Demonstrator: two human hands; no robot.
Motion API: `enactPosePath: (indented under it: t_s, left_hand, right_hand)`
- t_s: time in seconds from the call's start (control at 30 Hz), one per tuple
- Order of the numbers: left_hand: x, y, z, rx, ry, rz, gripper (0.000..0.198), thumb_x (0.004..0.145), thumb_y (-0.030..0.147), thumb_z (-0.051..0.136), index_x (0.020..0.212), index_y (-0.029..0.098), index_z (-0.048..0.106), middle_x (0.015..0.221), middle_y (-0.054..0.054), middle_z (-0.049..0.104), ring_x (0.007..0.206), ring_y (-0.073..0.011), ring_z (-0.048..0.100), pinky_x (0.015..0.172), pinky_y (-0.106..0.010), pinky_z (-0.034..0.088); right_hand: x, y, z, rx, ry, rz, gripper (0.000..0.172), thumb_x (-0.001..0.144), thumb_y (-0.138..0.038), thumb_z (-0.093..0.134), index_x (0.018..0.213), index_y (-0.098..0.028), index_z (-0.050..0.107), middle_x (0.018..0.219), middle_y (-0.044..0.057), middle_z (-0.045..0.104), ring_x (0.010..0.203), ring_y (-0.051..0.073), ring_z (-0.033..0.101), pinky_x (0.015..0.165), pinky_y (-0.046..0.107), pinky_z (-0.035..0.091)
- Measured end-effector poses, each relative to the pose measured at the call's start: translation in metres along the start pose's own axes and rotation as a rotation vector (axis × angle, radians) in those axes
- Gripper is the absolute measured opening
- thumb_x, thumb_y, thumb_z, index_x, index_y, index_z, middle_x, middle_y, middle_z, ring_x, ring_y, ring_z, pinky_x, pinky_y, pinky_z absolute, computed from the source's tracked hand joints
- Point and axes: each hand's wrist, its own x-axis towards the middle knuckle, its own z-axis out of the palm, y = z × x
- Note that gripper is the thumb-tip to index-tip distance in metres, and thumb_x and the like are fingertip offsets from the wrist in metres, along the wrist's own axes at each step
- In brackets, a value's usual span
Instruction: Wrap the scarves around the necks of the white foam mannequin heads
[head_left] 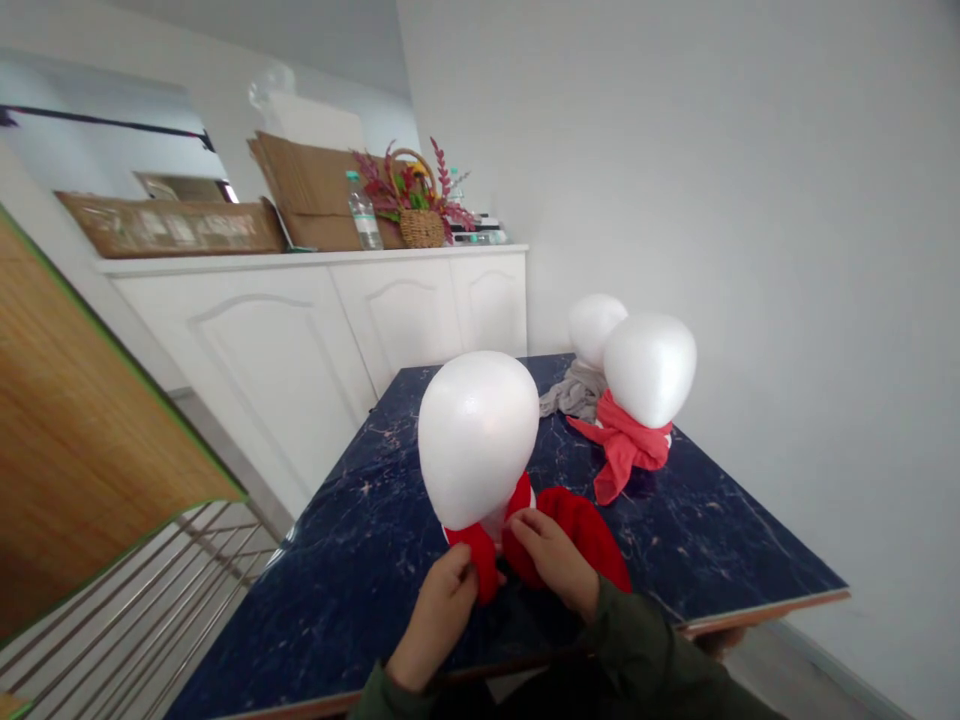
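A white foam mannequin head (pixel 478 430) stands on the dark blue marbled table (pixel 360 530) right before me. Around its neck lies a red scarf (pixel 581 525), with a bunched length spread to the right. My left hand (pixel 444 605) pinches the scarf's left part below the head's chin. On the other side, my right hand (pixel 553 560) has its fingers closed on the scarf near the neck. Both hands are close together at the front of the neck. Part of the scarf is hidden behind my right hand.
Farther right stand a mannequin head with a coral scarf (pixel 626 445) and another with a grey scarf (pixel 577 390). A white cabinet (pixel 270 340) carries cardboard boxes (pixel 307 190), a bottle (pixel 364 215) and a flower basket (pixel 421 228). A metal rack (pixel 172 590) is at left.
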Motion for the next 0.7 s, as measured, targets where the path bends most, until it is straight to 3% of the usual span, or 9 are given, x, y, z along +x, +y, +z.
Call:
enactPosePath:
  t_s: [0.07,0.17,0.27,0.33,0.47,0.57,0.63,0.7]
  left_hand:
    - [0.004,-0.001,0.013,0.203,0.059,0.107,0.014,0.066,0.012,0.046,0.070,0.016,0.058,0.069,-0.002,0.059,0.064,-0.0159,0.053,0.062,-0.028,0.042]
    - [0.006,-0.003,0.030,0.414,0.157,0.221,0.016,0.063,0.010,0.049,0.077,0.017,0.055,0.079,-0.004,0.056,0.076,-0.0186,0.052,0.071,-0.032,0.041]
    - [0.005,-0.003,0.043,0.513,0.238,0.239,0.011,0.066,0.016,0.051,0.077,0.016,0.051,0.082,-0.007,0.053,0.082,-0.0215,0.050,0.073,-0.035,0.040]
    - [0.006,-0.002,0.045,0.523,0.295,0.189,0.010,0.068,0.021,0.052,0.075,0.016,0.047,0.078,-0.006,0.051,0.076,-0.0211,0.050,0.068,-0.034,0.041]
    - [0.011,-0.002,0.039,0.443,0.345,0.053,0.023,0.068,0.028,0.054,0.085,0.016,0.046,0.079,-0.006,0.054,0.073,-0.0217,0.054,0.066,-0.034,0.042]
    - [0.014,-0.002,0.033,0.315,0.283,-0.009,0.028,0.067,0.022,0.054,0.093,0.015,0.048,0.085,-0.008,0.059,0.079,-0.0232,0.057,0.072,-0.036,0.042]
    - [0.016,-0.003,0.028,0.141,0.259,-0.034,0.028,0.064,0.016,0.054,0.092,0.015,0.051,0.088,-0.008,0.061,0.082,-0.0225,0.058,0.076,-0.035,0.042]
    - [0.018,-0.005,0.019,-0.178,0.256,-0.083,0.025,0.064,0.016,0.054,0.089,0.015,0.054,0.089,-0.007,0.063,0.083,-0.0209,0.058,0.076,-0.033,0.043]
  right_hand:
    - [-0.004,-0.002,0.002,-0.052,-0.091,-0.016,0.030,0.082,-0.039,0.037,0.076,-0.016,0.055,0.076,0.003,0.057,0.076,0.015,0.052,0.072,0.027,0.040]
    - [-0.009,-0.004,0.003,-0.137,-0.161,-0.029,0.028,0.080,-0.040,0.044,0.080,-0.015,0.057,0.077,0.003,0.058,0.072,0.014,0.052,0.067,0.025,0.040]
    - [-0.008,-0.003,0.002,-0.201,-0.141,-0.002,0.021,0.074,-0.035,0.054,0.076,-0.014,0.057,0.070,0.001,0.056,0.064,0.013,0.050,0.060,0.024,0.038]
    - [-0.006,0.000,0.001,-0.112,-0.095,0.030,0.017,0.075,-0.031,0.051,0.076,-0.014,0.056,0.070,0.001,0.056,0.065,0.013,0.050,0.059,0.024,0.039]
    - [-0.003,0.003,0.001,0.173,-0.028,0.049,0.019,0.079,-0.033,0.045,0.084,-0.016,0.054,0.079,0.002,0.058,0.072,0.014,0.053,0.069,0.027,0.042]
    - [-0.004,0.000,-0.001,0.162,-0.034,0.046,0.022,0.078,-0.037,0.048,0.081,-0.017,0.056,0.079,0.002,0.059,0.076,0.015,0.053,0.074,0.028,0.041]
    - [-0.003,-0.002,-0.006,0.178,-0.061,0.056,0.022,0.075,-0.038,0.052,0.077,-0.017,0.057,0.075,0.001,0.058,0.075,0.015,0.053,0.073,0.028,0.040]
    - [-0.001,-0.002,-0.016,0.340,-0.088,0.120,0.023,0.072,-0.040,0.055,0.073,-0.017,0.055,0.069,0.000,0.057,0.067,0.014,0.052,0.068,0.027,0.040]
